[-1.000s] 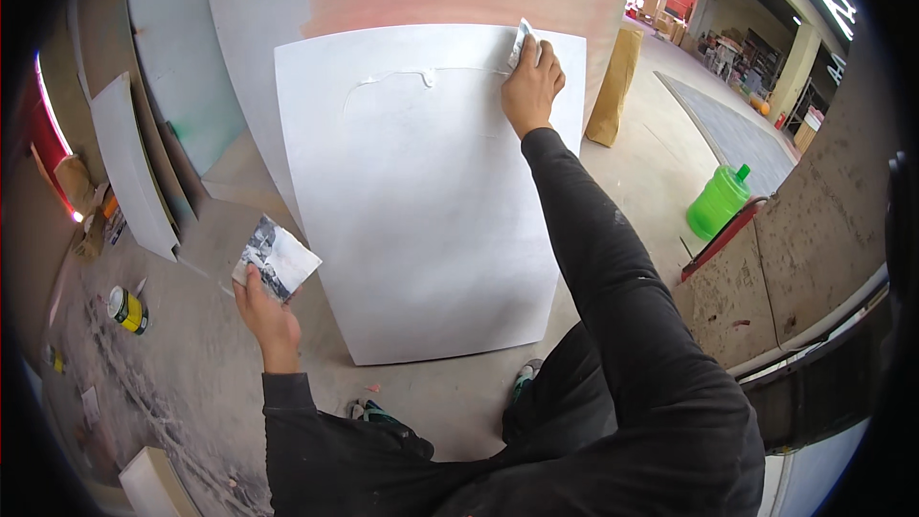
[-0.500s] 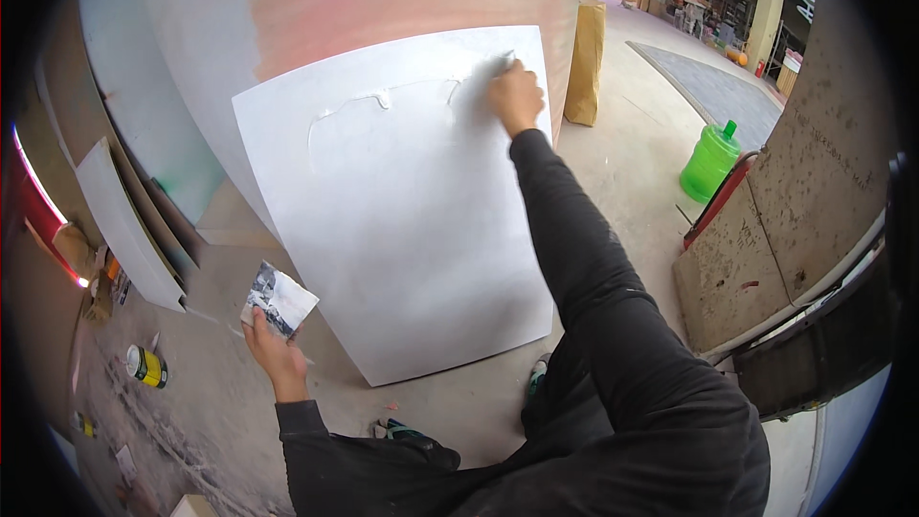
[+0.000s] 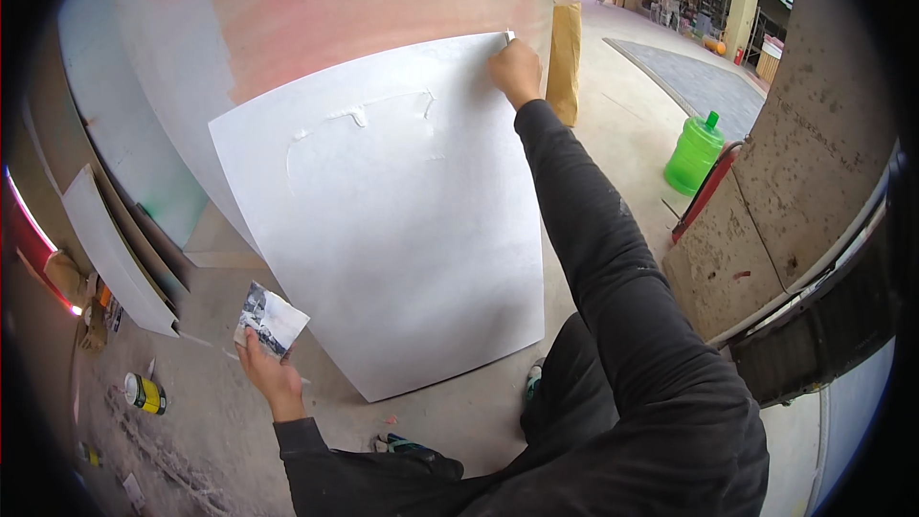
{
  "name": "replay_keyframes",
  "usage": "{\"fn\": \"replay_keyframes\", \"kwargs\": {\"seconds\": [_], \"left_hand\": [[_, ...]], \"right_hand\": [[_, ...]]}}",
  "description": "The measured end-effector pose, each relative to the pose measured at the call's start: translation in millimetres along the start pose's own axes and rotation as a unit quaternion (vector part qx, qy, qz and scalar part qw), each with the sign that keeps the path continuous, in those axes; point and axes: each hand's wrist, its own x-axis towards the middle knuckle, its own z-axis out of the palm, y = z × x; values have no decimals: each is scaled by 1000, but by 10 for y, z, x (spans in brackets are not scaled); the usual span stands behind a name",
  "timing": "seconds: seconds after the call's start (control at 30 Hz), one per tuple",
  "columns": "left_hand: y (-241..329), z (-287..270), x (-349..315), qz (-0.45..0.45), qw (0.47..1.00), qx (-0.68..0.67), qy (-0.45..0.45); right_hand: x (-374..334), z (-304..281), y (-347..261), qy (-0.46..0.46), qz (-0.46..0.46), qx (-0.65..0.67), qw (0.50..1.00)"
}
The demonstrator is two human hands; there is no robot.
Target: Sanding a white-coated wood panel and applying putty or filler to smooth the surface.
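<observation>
A large white board (image 3: 412,239) leans upright in front of me, with raised white paste lines (image 3: 356,115) across its upper part. My right hand (image 3: 518,72) is closed at the board's top right corner. A small pale tip sticks up from its fingers; the rest of what it grips is hidden. Low on the left, away from the board, my left hand (image 3: 272,375) holds a small square palette (image 3: 272,318) smeared with white and dark grey, fingers wrapped round its lower edge.
A pink-stained panel (image 3: 383,0) stands behind the board, beside a brown paper-wrapped piece (image 3: 565,62). A green water jug (image 3: 693,155) stands on the right near a stained concrete-like slab (image 3: 766,201). Leftward are a yellow-and-black can (image 3: 145,393) and leaning sheets (image 3: 110,249).
My right hand has moved from the board's surface up to its top right corner. The left hand still holds the palette. The whole view has shifted slightly.
</observation>
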Motion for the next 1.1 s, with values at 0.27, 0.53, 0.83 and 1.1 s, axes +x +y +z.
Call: {"fn": "replay_keyframes", "kwargs": {"seconds": [0.27,0.53,0.83,1.1], "left_hand": [[39,36,-33,-12,1000,-5,-8],[-111,52,128,-20,1000,8,16],[94,-35,-4,-3,1000,-7,0],[96,1,6,-22,1000,3,5]], "right_hand": [[-302,348,-294,-46,-27,3,999],[-173,123,-93,-33,-16,42,998],[-250,469,-427,-7,34,-27,999],[-463,411,-519,-67,-154,71,983]]}}
